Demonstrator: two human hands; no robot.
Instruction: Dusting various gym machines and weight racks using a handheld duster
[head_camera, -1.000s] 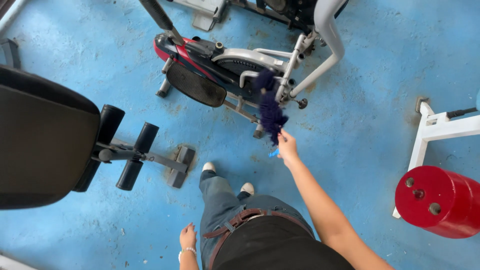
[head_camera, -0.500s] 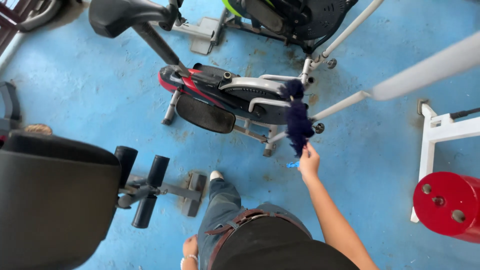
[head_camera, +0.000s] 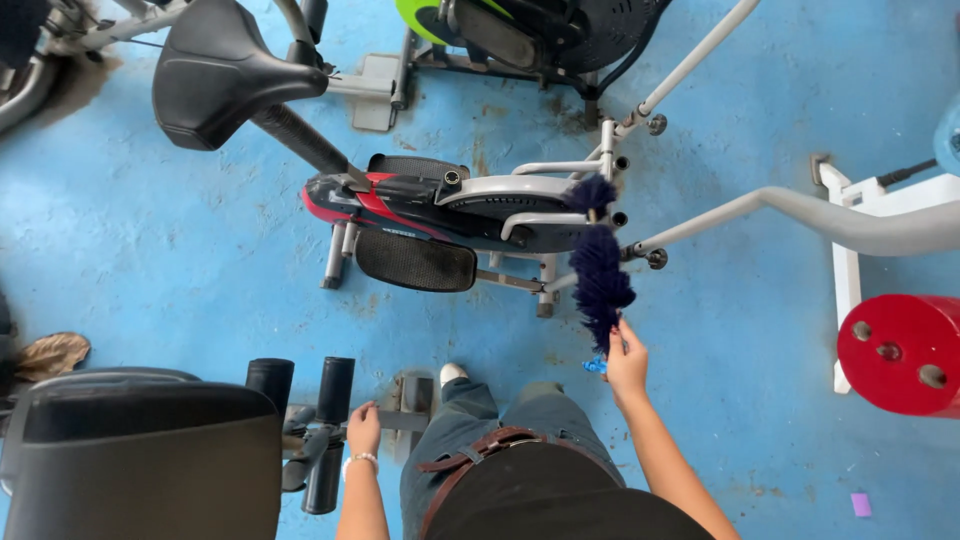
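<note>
Right grip (head_camera: 627, 362) was clenched on the blue handle of a dark purple duster (head_camera: 598, 275), whose fluffy head stood up against the grey frame of the exercise bike (head_camera: 470, 205) on the blue floor (head_camera: 150, 250); left grip (head_camera: 364, 428) hung loosely curled and empty beside the black padded rollers (head_camera: 325, 420) of a bench. Dusting here likely went best with light strokes along each tube, wrist turned so the fibres wrapped the bar, while keeping the head out of the pedal (head_camera: 415, 260) and crank.
</note>
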